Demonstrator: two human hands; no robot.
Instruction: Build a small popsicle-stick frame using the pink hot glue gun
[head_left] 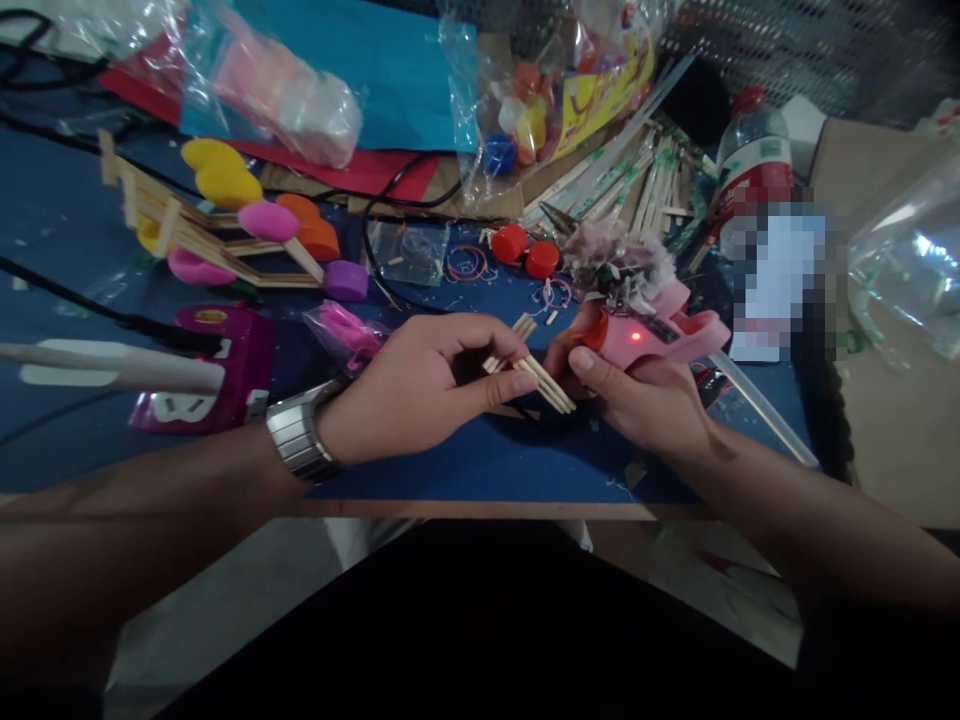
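Between the thumb and fingers of my left hand (427,385) is a small piece built of short wooden sticks (546,385), held above the blue table. My right hand (637,385) is wrapped round a pink hot glue gun (626,338) with a lit red light. The gun's orange front end points toward the wooden piece, and its tip is hidden by my fingers. From the gun's back a translucent glue stick (765,410) sticks out to the lower right. A wristwatch (301,430) is on my left wrist.
A wooden stick frame with coloured foam shapes (240,245) stands at the left, behind a purple power strip (199,370). Red bottle caps (525,250), pliers (559,220) and loose sticks (652,190) lie at the back. A bottle (754,170) and cardboard (892,400) are at the right.
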